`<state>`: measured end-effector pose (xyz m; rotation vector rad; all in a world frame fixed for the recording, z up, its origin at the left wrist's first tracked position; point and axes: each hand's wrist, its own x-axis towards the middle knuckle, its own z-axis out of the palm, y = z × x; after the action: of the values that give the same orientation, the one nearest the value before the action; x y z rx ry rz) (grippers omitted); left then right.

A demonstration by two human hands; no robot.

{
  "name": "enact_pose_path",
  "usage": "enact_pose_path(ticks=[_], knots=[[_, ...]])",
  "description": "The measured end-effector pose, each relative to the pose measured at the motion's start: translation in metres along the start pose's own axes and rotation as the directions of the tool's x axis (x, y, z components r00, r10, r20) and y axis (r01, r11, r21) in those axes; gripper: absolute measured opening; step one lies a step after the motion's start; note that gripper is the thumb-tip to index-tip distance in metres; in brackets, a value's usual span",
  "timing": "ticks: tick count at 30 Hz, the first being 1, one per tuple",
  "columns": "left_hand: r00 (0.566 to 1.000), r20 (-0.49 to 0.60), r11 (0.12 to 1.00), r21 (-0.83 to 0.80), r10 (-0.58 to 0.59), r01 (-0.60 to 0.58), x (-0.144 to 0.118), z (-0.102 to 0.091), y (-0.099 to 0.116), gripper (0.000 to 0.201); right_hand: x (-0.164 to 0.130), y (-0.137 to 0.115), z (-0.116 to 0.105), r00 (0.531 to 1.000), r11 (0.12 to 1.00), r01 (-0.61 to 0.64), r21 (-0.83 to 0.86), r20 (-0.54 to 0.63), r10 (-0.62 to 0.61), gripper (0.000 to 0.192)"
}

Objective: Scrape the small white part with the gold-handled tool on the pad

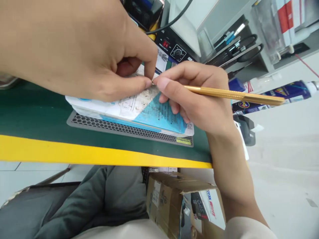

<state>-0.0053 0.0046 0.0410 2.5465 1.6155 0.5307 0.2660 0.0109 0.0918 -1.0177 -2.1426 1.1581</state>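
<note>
Gold tool [234, 95] lies sideways, tip pointing left, pinched by the right hand [196, 96]; left hand [82, 49] pinches at its tip.

Left hand [74, 49]: enters from the upper left, back toward the camera, thumb and index finger pinched together at their tips. Right hand [196, 96]: forearm rises from the lower right, wrist bent, fingers curled in a pen-style grip, fingertips meeting the left hand's.
</note>
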Motion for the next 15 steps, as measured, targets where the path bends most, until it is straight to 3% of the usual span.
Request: enact_pose_path(ticks=[2,4,6,9,12,15], knots=[[0.979,-0.121,0.986,0.062,0.163,-0.156,0.003,-0.001,0.003,0.085,0.000,0.000,0.000,1.000,1.000,0.007,-0.005,0.002,-0.007,0.007],[0.952,-0.178,0.967,0.105,0.247,-0.232,0.003,0.001,0.005,0.086,0.000,-0.001,0.001,1.000,1.000,-0.011,-0.020,-0.006,0.011,0.014],[0.943,-0.218,0.967,0.092,0.251,-0.236,0.001,0.003,0.009,0.086,0.000,-0.003,0.001,0.999,0.998,-0.051,-0.024,-0.003,0.051,0.023],[0.926,-0.284,0.967,0.014,0.249,-0.256,-0.004,0.004,0.015,0.068,-0.001,-0.004,0.001,0.996,0.996,-0.086,0.005,0.014,0.086,0.031],[0.903,-0.312,0.948,-0.024,0.296,-0.319,-0.006,0.004,0.017,0.056,0.000,-0.002,0.001,0.997,0.996,-0.072,0.049,0.033,0.071,0.030],[0.894,-0.310,0.937,-0.021,0.325,-0.348,-0.004,0.002,0.014,0.059,0.001,0.000,0.001,0.998,0.994,-0.051,0.091,0.048,0.047,0.028]])
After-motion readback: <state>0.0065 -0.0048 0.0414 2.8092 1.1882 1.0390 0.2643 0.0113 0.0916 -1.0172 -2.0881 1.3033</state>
